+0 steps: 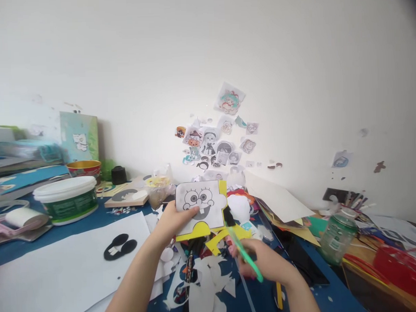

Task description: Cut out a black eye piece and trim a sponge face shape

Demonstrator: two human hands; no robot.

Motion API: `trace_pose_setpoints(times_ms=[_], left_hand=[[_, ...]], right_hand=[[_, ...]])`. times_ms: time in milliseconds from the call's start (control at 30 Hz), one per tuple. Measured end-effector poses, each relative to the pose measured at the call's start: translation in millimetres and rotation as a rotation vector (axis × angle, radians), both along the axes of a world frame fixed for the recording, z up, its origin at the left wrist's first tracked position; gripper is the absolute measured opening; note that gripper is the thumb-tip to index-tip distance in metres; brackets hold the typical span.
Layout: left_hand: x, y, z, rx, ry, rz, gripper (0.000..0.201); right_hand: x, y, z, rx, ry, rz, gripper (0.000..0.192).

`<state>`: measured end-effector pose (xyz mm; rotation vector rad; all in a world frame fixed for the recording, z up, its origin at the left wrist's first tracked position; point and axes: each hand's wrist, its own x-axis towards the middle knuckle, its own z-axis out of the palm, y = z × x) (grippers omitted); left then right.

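Left hand (172,221) pinches a cartoon-face printout (201,204) backed with yellow sheet above the cluttered blue table (43,241) — right hand (266,261) closed on green-handled scissors (243,250), mid-trim along its edge, where the next snip likely needs the sheet turned.

head-worn view, forward over desk (77,224)

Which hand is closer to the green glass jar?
Right. The right hand, holding green scissors, is just left of the green glass jar; the left hand is farther left.
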<state>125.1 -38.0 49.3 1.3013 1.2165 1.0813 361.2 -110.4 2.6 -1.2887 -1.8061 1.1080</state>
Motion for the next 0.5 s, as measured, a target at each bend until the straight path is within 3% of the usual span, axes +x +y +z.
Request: trace_pose_setpoints(times_ms=[67, 133, 300, 500], left_hand=[[1.5, 1.2, -2.5, 0.03, -0.088, -0.016, 0.05], [6.2, 2.1, -6.9, 0.041, -0.12, -0.029, 0.05], [18.1, 3.8, -16.7, 0.055, -0.056, -0.012, 0.056], [18.6, 4.5, -18.3, 0.064, -0.053, -0.058, 0.057]], right_hand=[[-5.1, -1.9, -0.1, -0.1, -0.084, 0.138, 0.028], [-13.1, -0.5, -0.2, -0.135, -0.049, 0.174, 0.03], [-24.6, 6.1, -0.8, -0.089, 0.054, 0.136, 0.024], [-25.2, 7.0, 1.4, -0.067, 0.073, 0.124, 0.022]])
